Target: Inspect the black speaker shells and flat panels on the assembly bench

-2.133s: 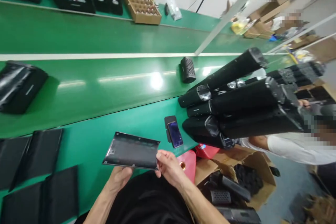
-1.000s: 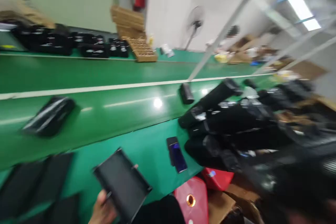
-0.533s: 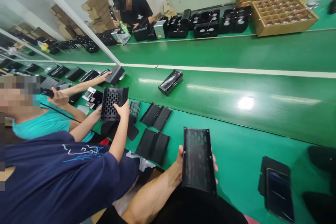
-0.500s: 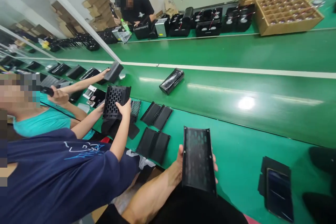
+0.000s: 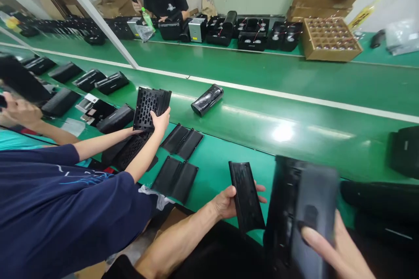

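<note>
My left hand [image 5: 225,200] is closed round a narrow, curved black plastic panel [image 5: 247,196], with the hollow side facing me. The thumb lies along its left edge and fingertips stick out past the right edge. Close to the camera at the lower right, my right hand [image 5: 337,248] grips a larger black plastic housing [image 5: 304,218]. Its thumb presses on the smooth grey-black face, and the other fingers are mostly hidden behind. Motion blurs the housing, which is beside the panel's lower right end; whether the two touch I cannot tell.
Two pairs of black panels [image 5: 176,178] lie on the green bench left of my hands. A co-worker's hands [image 5: 160,120] hold black perforated grilles [image 5: 150,107]. On the green conveyor rests a black rounded casing [image 5: 207,99]. Black casings [image 5: 406,152] stand at the right edge.
My right hand has come into view from the right with the black housing. The panel in my left hand has turned and tilted. My view has swung right, and the phone no longer shows.
</note>
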Action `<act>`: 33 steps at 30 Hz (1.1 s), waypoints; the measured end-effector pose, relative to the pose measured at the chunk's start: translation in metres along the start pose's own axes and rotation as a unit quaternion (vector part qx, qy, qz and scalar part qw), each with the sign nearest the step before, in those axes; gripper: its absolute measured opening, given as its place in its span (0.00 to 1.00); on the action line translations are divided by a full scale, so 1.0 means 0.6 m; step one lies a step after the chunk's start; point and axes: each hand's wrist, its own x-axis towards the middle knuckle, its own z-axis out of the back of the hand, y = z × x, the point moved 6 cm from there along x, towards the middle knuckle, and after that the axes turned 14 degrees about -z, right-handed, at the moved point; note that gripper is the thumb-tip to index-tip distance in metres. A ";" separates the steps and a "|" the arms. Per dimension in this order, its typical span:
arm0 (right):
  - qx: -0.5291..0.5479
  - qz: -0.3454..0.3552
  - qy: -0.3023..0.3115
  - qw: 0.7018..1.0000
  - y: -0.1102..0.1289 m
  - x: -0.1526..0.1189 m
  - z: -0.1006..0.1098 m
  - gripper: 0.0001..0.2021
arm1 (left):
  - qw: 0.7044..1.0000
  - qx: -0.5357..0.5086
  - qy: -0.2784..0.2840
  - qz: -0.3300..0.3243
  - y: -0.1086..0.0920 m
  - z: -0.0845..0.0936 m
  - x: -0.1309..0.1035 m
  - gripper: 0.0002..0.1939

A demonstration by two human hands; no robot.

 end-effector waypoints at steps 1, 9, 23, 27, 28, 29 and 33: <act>-0.004 0.005 0.040 0.999 0.012 0.017 -0.011 0.49 | 1.000 0.004 0.006 0.001 0.002 -0.009 0.004 0.46; -0.125 0.045 0.086 0.988 0.064 0.051 -0.066 0.59 | 0.996 0.064 0.010 -0.054 -0.002 -0.054 0.034 0.47; -0.152 0.015 0.124 0.981 0.062 0.064 -0.092 0.60 | 0.997 0.068 -0.008 -0.034 0.029 -0.021 0.034 0.44; -0.161 -0.034 0.145 0.976 0.063 0.084 -0.097 0.63 | 0.997 0.058 -0.036 -0.018 0.041 -0.007 0.039 0.43; -0.158 -0.041 0.155 0.974 0.063 0.088 -0.095 0.62 | 0.997 0.057 -0.052 -0.019 0.041 -0.002 0.042 0.42; -0.148 -0.039 0.165 0.974 0.061 0.090 -0.094 0.62 | 0.996 0.057 -0.070 -0.020 0.041 0.003 0.043 0.42; -0.099 0.044 0.168 0.980 0.037 0.059 -0.097 0.58 | 0.986 0.073 -0.145 -0.025 0.032 0.024 0.045 0.39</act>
